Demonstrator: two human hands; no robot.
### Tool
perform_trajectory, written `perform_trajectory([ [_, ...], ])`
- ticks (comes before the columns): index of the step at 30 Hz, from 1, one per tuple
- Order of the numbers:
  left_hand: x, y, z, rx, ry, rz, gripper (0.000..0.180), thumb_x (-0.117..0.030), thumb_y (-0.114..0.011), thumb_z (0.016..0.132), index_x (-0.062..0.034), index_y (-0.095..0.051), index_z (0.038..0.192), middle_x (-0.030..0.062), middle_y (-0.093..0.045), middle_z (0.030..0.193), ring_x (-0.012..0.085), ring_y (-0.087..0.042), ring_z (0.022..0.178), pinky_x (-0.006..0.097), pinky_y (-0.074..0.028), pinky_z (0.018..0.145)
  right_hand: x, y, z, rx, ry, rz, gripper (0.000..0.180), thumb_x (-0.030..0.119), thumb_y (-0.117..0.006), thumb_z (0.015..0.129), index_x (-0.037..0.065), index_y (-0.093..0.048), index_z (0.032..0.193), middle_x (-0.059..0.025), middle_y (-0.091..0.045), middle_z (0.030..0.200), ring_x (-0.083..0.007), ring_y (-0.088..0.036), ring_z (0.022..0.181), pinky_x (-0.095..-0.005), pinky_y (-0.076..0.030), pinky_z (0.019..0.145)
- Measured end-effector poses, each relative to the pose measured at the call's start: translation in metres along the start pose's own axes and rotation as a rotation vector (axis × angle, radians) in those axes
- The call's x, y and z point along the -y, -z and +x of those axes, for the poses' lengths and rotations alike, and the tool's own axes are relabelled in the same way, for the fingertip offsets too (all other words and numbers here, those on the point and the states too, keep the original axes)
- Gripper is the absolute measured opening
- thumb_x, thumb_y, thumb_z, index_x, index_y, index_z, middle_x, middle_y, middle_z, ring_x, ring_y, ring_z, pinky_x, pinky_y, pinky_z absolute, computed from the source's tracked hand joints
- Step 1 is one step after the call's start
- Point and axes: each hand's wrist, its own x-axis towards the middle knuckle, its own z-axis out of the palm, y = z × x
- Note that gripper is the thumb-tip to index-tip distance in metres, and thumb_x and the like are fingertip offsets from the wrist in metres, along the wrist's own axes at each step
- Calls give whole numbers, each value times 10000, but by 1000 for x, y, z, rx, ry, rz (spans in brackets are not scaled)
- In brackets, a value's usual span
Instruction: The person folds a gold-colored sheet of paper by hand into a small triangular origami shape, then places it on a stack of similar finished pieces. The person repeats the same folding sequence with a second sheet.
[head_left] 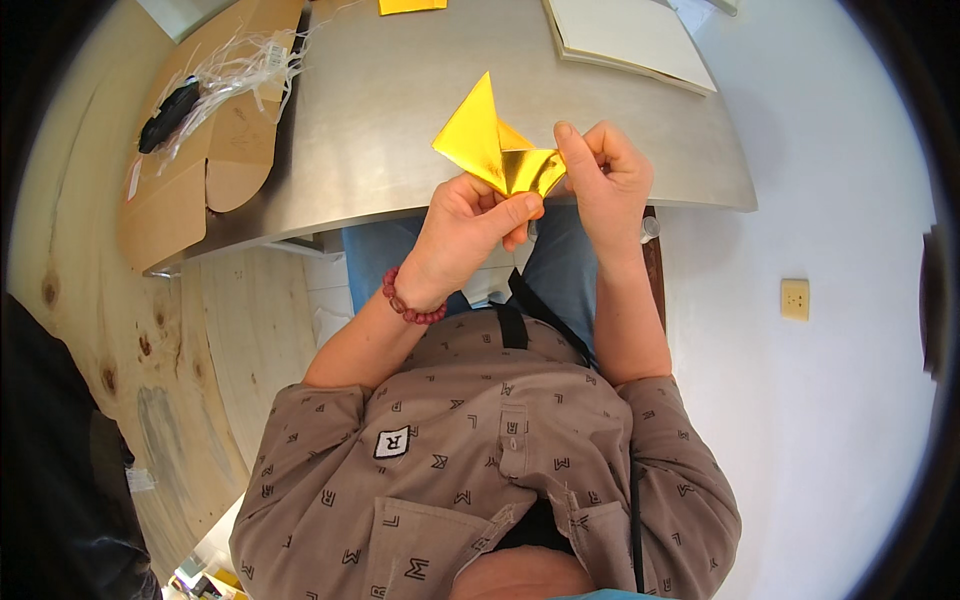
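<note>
Between my hands, above the table's near edge, is a piece of folded gold foil paper [473,133]. One pointed flap stands up at its left, and a shiny creased part lies to the right. My left hand [478,215] pinches the paper's lower edge between thumb and fingers. At the right end, my right hand [606,172] grips the paper's corner with its thumb up and fingers curled. The fingertips behind the paper are partly hidden. A dark red bead bracelet [408,308] circles my left wrist.
The metal-topped table [400,120] spans the space ahead. On its left lies an opened cardboard box [235,160] with clear plastic strips [235,80] and a black object [170,115]. A white board-like stack [630,40] sits far right; another gold sheet [412,5] touches the top edge.
</note>
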Motion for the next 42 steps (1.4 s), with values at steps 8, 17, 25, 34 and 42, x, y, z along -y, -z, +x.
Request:
perform_trajectory([
  [8, -1, 8, 2, -68, -54, -57, 140, -123, -721, 1013, -18, -718, 1106, 56, -745, 949, 101, -661, 745, 256, -544, 671, 27, 13, 35, 75, -234, 274, 158, 190, -707, 1015, 43, -687, 961, 33, -581, 740, -44, -506, 643, -208, -377, 580],
  [17, -47, 35, 28, -263, -309, 104, 382, -239, -667, 1064, -16, -606, 1368, 48, -711, 1197, 79, -638, 969, 256, -540, 837, 23, 0, 60, 599, -212, -8, 137, 161, -688, 1026, 24, -687, 1023, 38, -611, 843, -44, -583, 812, -241, -477, 740],
  [25, -65, 59, 47, -269, -267, 158, 430, -335, -482, 1146, 7, -641, 1354, 118, -721, 1290, 141, -691, 1084, 295, -560, 961, 13, -45, 60, 381, -93, 125, 202, 201, -604, 1092, 4, -647, 1096, -16, -660, 850, -59, -607, 744, -235, -529, 685],
  [34, -57, 62, 57, -98, -183, -119, 371, -296, -496, 1139, -6, -641, 1319, 119, -710, 1295, 229, -706, 1174, 439, -566, 1061, -3, -48, 63, 346, -76, 224, 183, 181, -583, 1099, 3, -628, 1100, -40, -679, 914, -75, -633, 761, -243, -554, 687],
  [42, -100, 97, 110, -142, -113, 128, 452, -368, -519, 1128, 17, -605, 1350, 120, -692, 1307, 194, -678, 1209, 373, -554, 1060, -34, -63, 137, 482, -186, 106, 225, 249, -632, 1063, 33, -683, 1100, 2, -680, 895, -67, -616, 747, -242, -497, 648],
])
